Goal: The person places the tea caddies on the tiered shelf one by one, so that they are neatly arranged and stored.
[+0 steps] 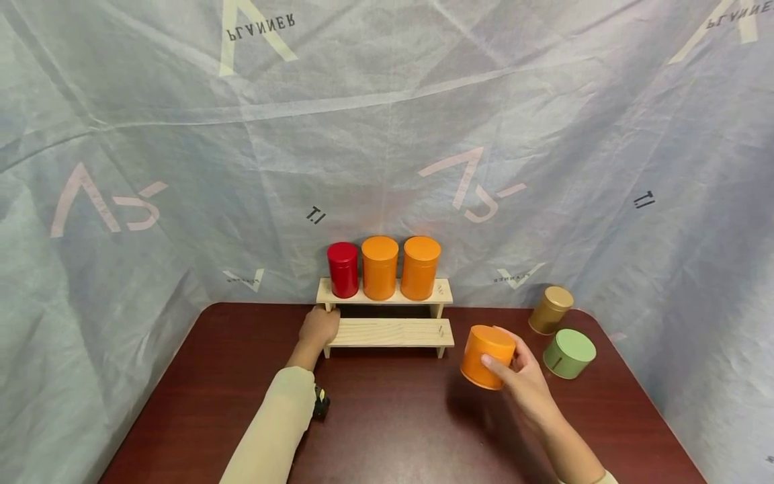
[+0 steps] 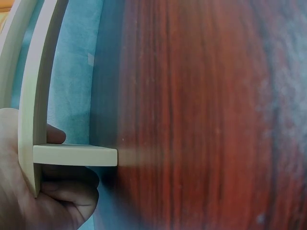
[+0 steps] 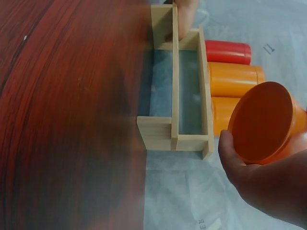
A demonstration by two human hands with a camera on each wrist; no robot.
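Observation:
My right hand [image 1: 527, 384] holds a short orange tin [image 1: 484, 359] above the table, right of a two-step wooden stand [image 1: 393, 333]. In the right wrist view the fingers wrap the side of this tin [image 3: 263, 122], its round base facing the camera. At the stand's left end, my left hand [image 1: 319, 327] grips the side frame; the left wrist view has curled fingers [image 2: 72, 196] around the wood. On the upper step stand a red tin [image 1: 343, 272] and two tall orange tins, one in the middle [image 1: 379, 269] and one at right [image 1: 420, 269]. The lower step is bare.
A gold tin [image 1: 551, 310] and a short green tin [image 1: 570, 353] stand at the right back of the dark red table [image 1: 387, 423]. Grey printed cloth [image 1: 387, 148] hangs close behind the stand and along both sides.

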